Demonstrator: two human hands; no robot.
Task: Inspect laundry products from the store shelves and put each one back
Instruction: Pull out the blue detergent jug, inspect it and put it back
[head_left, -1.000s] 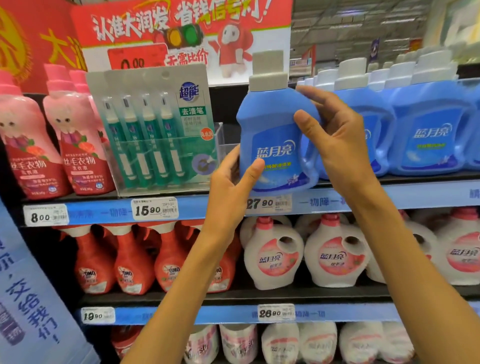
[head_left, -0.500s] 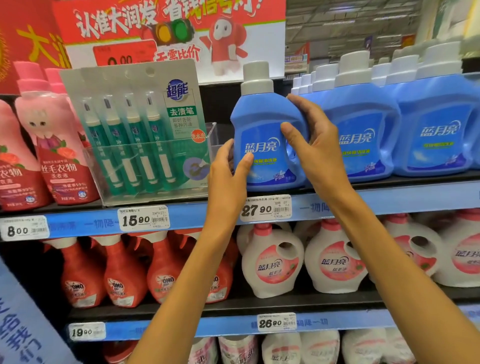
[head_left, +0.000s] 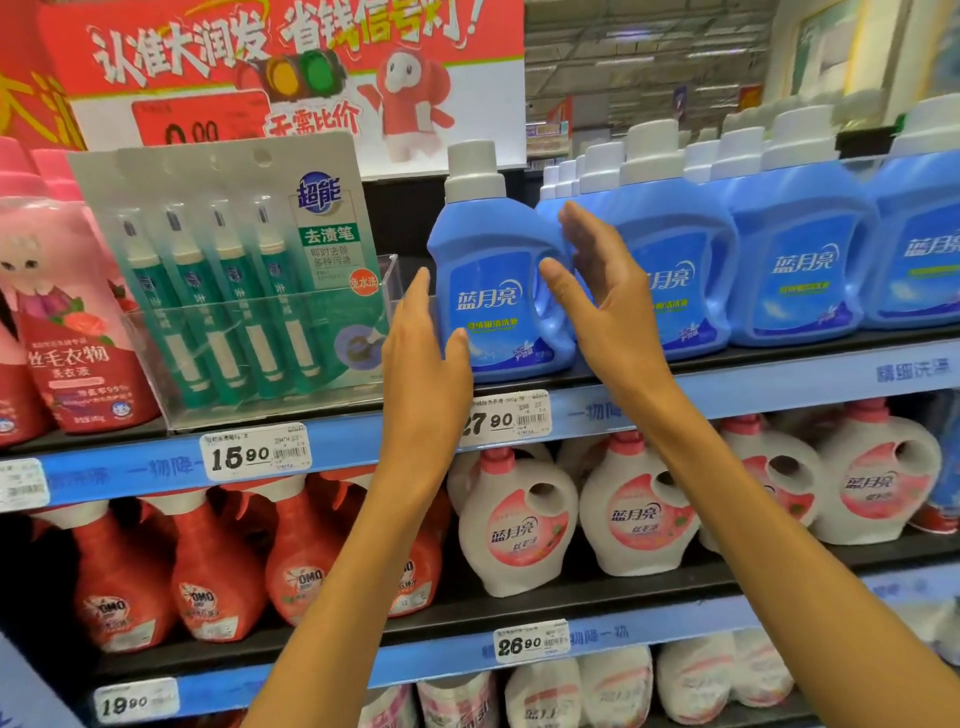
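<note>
Both hands had let go. I saw left hand (head_left: 423, 358) and right hand (head_left: 605, 301) spread, flanking the blue detergent bottle (head_left: 493, 291) upright on the shelf (head_left: 727, 389).

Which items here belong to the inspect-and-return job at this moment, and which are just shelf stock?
In the job:
- small blue detergent bottle, upright on the shelf
- left hand, open beside it
- right hand, open beside it

Just stock:
- stain-remover pen packs
- pink bottles
- larger blue bottles
- white jugs

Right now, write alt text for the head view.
Two open hands, left hand and right hand, flank a small blue detergent bottle standing upright on a store shelf, beside larger blue bottles.
</note>
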